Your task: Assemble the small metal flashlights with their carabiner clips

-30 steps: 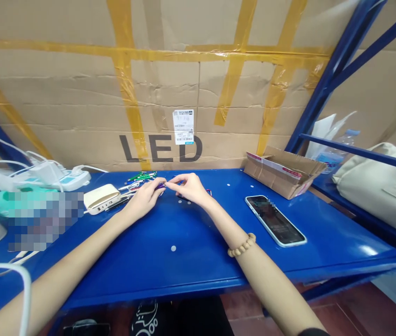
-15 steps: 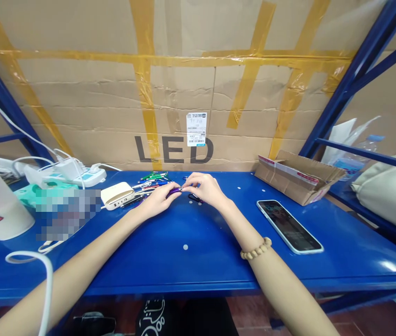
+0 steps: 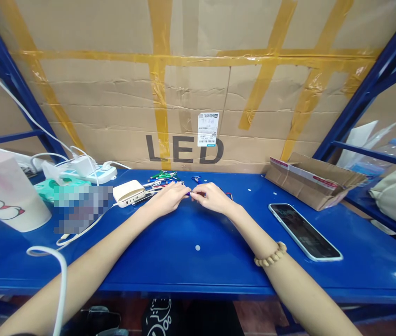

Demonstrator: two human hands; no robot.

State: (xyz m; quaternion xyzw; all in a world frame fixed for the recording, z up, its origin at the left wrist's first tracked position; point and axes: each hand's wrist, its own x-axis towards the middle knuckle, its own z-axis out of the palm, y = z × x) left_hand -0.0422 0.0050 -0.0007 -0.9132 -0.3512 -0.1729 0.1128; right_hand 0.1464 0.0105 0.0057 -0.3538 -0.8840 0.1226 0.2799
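Note:
My left hand [image 3: 170,198] and my right hand [image 3: 212,198] meet at the far middle of the blue shelf top [image 3: 198,261]. Both pinch a small purple object [image 3: 188,192] between their fingertips; it is too small to name. Just behind my left hand lies a heap of small green, blue and red pen-like pieces [image 3: 163,177]. A small dark piece [image 3: 228,195] lies by my right hand. My right wrist wears a bead bracelet [image 3: 272,254].
A cream power bank [image 3: 128,192] sits left of my hands, with a white power strip [image 3: 89,171] and cables behind it. A white cup [image 3: 5,196] stands far left. A phone [image 3: 304,231] lies on the right, an open cardboard box [image 3: 315,181] behind it. A taped cardboard sheet marked LED [image 3: 184,149] backs the shelf.
The view has swung left, bringing the white cup into sight. My hands have stayed together on the purple object, fingertips drawing closer.

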